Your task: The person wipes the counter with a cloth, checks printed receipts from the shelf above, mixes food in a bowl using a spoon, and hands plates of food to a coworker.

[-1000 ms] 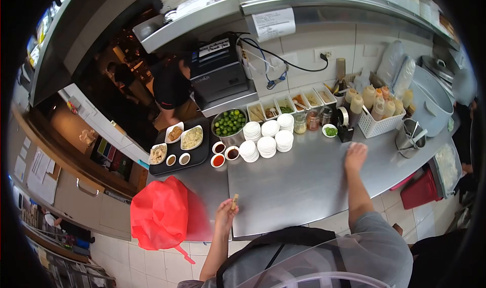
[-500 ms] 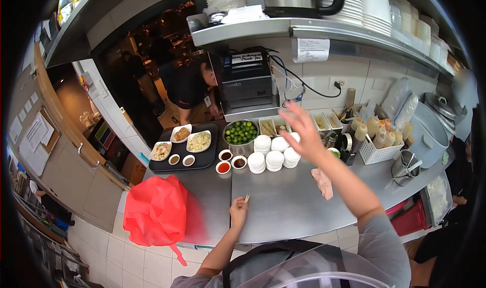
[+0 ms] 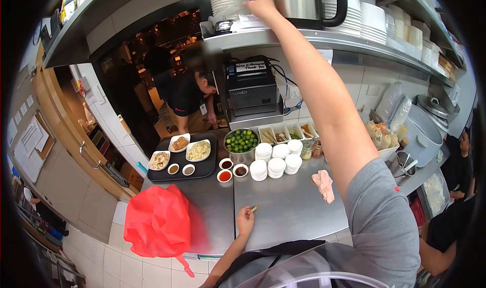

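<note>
My left hand (image 3: 245, 220) is closed over the steel counter, pinching a small tan stick-like piece (image 3: 254, 208). My right hand (image 3: 261, 5) is raised to the upper shelf, between a stack of white bowls (image 3: 226, 2) and a steel kettle (image 3: 298, 2). Its fingers look apart, with nothing visible in them, over some white paper (image 3: 251, 22). Left of my left hand, a red bag (image 3: 157, 219) stands on the counter edge. Beyond that hand are stacks of small white lidded cups (image 3: 276, 167) and small sauce bowls (image 3: 224, 176).
A black tray (image 3: 205, 161) carries filled white dishes. Behind the cups are a pot of green limes (image 3: 241, 141) and a black printer (image 3: 252, 88). A pink cloth (image 3: 323, 185) lies at right. A person (image 3: 187, 95) bends beyond the opening; others are at the right edge.
My right hand has risen from above the cups to the upper shelf. My left hand has shifted slightly right and down, still pinching the small tan piece.
</note>
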Action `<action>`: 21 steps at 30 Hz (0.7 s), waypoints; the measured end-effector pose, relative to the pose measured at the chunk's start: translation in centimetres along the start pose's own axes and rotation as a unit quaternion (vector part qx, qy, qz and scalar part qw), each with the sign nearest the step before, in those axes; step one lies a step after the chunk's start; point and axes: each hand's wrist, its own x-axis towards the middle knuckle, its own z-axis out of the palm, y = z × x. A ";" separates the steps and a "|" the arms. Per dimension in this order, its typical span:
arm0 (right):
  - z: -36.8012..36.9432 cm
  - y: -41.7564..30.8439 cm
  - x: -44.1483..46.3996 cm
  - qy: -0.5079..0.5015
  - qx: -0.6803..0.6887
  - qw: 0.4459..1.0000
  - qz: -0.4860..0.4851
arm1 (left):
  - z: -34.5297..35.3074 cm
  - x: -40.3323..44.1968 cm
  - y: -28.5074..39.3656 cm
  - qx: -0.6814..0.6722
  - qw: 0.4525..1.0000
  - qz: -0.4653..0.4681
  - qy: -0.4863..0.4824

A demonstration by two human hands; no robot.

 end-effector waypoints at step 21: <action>-10.1 -8.4 -7.3 0.077 0.305 0.940 -0.136 | 0.1 0.0 -0.2 0.010 1.000 0.021 0.002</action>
